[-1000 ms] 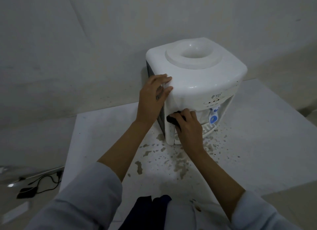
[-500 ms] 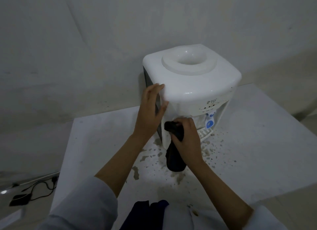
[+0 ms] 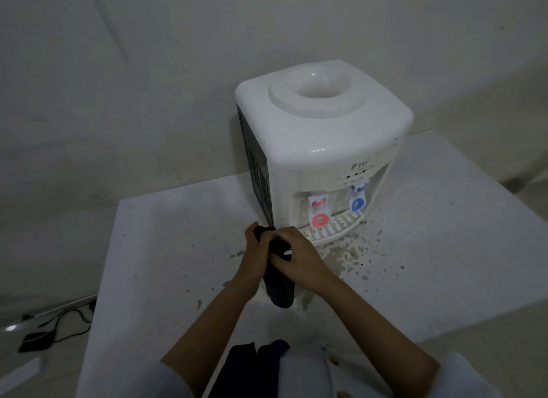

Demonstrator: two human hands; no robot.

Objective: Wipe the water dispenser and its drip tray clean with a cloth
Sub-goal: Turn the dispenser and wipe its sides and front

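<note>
Grey plaster wall backs a white, stain-speckled table (image 3: 154,249) in the single head view, and on the table stands the white plastic tabletop water dispenser (image 3: 323,136), the landmark for everything else.

Just in front of the dispenser's near-left corner, both hands meet on the dark cloth (image 3: 277,267). The left hand (image 3: 255,258) curls round its upper end; the right hand (image 3: 296,259) closes over it from the other side, fingers wrapped. Neither hand touches the dispenser body, as far as I can tell. The cloth hangs as a narrow bunch, its long axis running from the dispenser's corner back toward the person, its lower end pointing at the person and down to the table.

The dispenser faces toward the person and to the right: its red-tabbed tap (image 3: 318,213) and blue-tabbed tap (image 3: 357,200) sit above the white slotted drip tray (image 3: 329,230), which juts from the front base. The tray's long axis runs along that front, and it lies just right of and beyond the hands, nearer the right hand. That hand looks better placed to carry the cloth onto the tray.

Brown spatter (image 3: 350,255) marks the table before the tray.
</note>
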